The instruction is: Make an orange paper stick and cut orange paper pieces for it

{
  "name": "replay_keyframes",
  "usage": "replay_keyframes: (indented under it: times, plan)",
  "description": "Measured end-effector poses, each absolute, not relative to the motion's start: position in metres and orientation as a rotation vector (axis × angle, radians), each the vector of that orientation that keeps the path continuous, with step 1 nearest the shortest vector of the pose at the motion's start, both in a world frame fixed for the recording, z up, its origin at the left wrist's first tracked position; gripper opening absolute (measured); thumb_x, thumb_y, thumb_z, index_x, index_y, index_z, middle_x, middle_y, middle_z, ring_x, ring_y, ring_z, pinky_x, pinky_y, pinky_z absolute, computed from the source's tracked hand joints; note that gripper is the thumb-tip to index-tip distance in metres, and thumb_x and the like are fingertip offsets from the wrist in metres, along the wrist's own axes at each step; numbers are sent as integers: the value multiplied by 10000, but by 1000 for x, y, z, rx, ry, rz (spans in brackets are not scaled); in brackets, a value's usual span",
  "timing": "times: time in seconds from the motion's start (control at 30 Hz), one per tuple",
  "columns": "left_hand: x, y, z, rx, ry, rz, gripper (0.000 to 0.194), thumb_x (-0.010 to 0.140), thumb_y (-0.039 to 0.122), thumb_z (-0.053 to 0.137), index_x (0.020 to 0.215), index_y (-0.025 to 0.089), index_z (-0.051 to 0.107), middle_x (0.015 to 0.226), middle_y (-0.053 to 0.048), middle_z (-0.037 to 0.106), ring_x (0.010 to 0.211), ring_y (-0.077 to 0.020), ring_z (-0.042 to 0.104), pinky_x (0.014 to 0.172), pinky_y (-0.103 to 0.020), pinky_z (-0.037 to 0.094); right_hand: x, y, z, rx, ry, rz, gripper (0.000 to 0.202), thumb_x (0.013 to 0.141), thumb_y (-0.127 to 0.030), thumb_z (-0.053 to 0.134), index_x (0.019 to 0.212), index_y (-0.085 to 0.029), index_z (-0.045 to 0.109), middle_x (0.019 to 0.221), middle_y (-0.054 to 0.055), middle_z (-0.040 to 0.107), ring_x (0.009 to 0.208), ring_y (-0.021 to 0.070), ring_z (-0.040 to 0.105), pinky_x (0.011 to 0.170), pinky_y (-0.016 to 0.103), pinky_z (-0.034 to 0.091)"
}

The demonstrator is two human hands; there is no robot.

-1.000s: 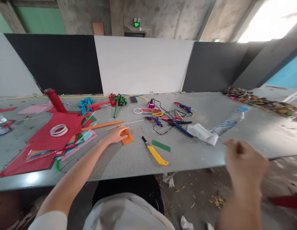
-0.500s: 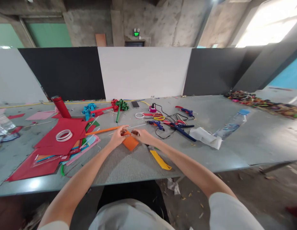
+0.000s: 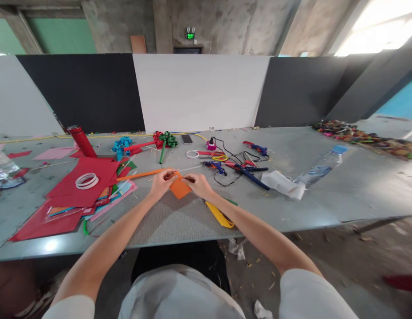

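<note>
A small square of orange paper [image 3: 180,188] is held between my two hands above the table, one corner pointing toward me. My left hand [image 3: 163,182] pinches its upper left edge. On the other side, the fingers of my right hand [image 3: 198,183] are closed on its right edge. Just left of my left hand lies a rolled orange paper stick [image 3: 139,175]. A yellow-handled tool [image 3: 219,215] rests under my right forearm, partly covered by it. Blue glue guns [image 3: 215,166] with dark cables lie beyond my right hand.
Red paper sheets [image 3: 68,186] with white tape rolls [image 3: 87,180] spread at the left, near a red flask [image 3: 82,141]. Green [image 3: 168,139] and blue [image 3: 122,146] paper flowers lie behind. Blue-handled pliers [image 3: 254,177], white tissue [image 3: 283,185] and a water bottle [image 3: 323,167] are at the right.
Both hands stay on the orange paper, with their fingers shifted slightly along its upper edges. The whole view has tilted a little downward, so the scene sits higher.
</note>
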State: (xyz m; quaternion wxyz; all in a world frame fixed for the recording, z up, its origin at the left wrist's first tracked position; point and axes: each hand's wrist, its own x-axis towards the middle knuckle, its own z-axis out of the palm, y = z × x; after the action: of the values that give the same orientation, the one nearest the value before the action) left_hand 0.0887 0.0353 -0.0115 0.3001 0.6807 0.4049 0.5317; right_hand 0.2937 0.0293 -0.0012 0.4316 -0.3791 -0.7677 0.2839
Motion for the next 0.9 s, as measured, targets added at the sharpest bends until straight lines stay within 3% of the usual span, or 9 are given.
replay_keyframes:
  times: [0.1,0.23,0.4,0.53,0.6,0.77,0.9]
  plan:
    - [90,35,-9,1769,1118,1408,408,835,444,718,1163,204,680,1163,-96,714,1082,-241,669,955,-376,513,294,31,-4,-932,-1814,748,277,893,-423,612,901,-178,741,844,49,755,760,186,673,712,290,502]
    - [93,38,-12,1449,1060,1378,577,812,536,716,1264,201,589,1026,-79,724,948,-230,702,805,-347,564,295,36,-10,-929,-1665,831,323,868,-474,632,936,-173,729,858,60,755,755,194,682,683,292,523]
    - [96,39,-14,1280,857,1313,505,869,644,593,1051,178,664,1039,-105,731,944,-238,709,780,-341,569,295,38,-12,-945,-1572,835,331,848,-490,654,927,-175,719,906,87,759,813,222,701,717,319,542]
    - [97,36,-12,1330,870,1362,503,858,642,608,992,165,697,983,-94,740,905,-233,699,791,-351,562,296,38,-12,-948,-1570,795,308,859,-468,653,935,-174,702,951,105,760,879,240,713,801,353,553]
    - [97,35,-10,1418,927,1418,486,863,634,601,953,169,708,940,-71,734,886,-224,682,805,-348,554,296,38,-12,-934,-1617,743,295,874,-444,644,996,-178,685,983,104,757,906,236,713,840,362,551]
    - [93,34,-7,1647,1095,1500,441,893,600,567,864,182,704,847,-29,698,865,-215,639,803,-310,513,299,32,-12,-887,-1852,565,430,945,-352,572,1358,-237,534,1019,58,748,916,200,709,909,368,536]
    - [92,35,-9,1665,1120,1473,479,922,620,504,893,182,694,858,-35,691,919,-227,638,811,-304,513,302,30,-12,-900,-1984,429,434,972,-308,542,1405,-300,521,1217,65,701,967,198,700,938,367,533]
